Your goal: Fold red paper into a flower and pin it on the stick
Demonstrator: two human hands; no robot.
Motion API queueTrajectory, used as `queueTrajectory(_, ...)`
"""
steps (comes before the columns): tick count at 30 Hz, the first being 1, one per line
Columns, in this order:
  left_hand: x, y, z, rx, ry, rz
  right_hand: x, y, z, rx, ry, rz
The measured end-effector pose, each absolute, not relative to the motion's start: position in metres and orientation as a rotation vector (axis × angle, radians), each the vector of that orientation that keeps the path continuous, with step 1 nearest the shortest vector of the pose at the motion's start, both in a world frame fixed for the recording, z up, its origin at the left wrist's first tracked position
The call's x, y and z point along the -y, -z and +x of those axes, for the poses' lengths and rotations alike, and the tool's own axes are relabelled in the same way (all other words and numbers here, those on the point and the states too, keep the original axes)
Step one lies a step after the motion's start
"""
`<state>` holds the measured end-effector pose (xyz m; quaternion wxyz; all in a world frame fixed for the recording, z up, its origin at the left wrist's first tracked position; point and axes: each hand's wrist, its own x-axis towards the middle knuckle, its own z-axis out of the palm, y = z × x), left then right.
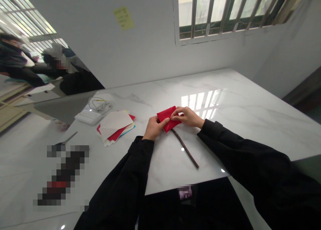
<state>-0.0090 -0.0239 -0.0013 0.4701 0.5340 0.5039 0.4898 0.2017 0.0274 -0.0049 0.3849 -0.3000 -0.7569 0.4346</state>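
Observation:
A folded piece of red paper (166, 116) lies on the white marble table (238, 123) between my two hands. My left hand (154, 128) presses its near left edge with curled fingers. My right hand (187, 117) pinches the paper's right side with fingertips together. A thin dark stick (185, 149) lies on the table, running from under the paper toward the near edge. Both arms wear black sleeves.
A stack of red, white and coloured paper sheets (115, 127) lies to the left. Behind it sit a white power strip (89, 117) and a coiled white cable (99, 103). A metal tool (67, 139) lies further left. People sit far left. A barred window (225, 9) is above.

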Motion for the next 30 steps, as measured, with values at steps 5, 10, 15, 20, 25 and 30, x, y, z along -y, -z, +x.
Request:
queueTrajectory(5, 0.0240, 0.0029, -0.0085, -1.221, -1.195, 1.324, -0.0270, 0.0060, 0.2009, 1.958, -1.035, -0.779)
queueTrajectory(10, 0.0238, 0.0033, -0.0090, -1.249, -1.203, 1.342, -0.0258, 0.0043, 0.2017, 1.967, -0.983, -0.780)
queueTrajectory(15, 0.0243, 0.0018, -0.0085, -1.239, -1.204, 1.349, -0.0258, 0.0037, 0.2020, 1.962, -1.007, -0.766)
queueTrajectory(20, 0.0238, 0.0014, -0.0082, -1.246, -1.201, 1.361, -0.0263, 0.0046, 0.2018, 1.965, -1.019, -0.775)
queueTrajectory(25, 0.0238, 0.0019, -0.0086, -1.239, -1.205, 1.357, -0.0246, 0.0053, 0.2013, 1.963, -1.018, -0.807)
queueTrajectory(30, 0.0237, 0.0012, -0.0083, -1.246, -1.214, 1.352, -0.0233, 0.0068, 0.1989, 1.932, -1.058, -0.813)
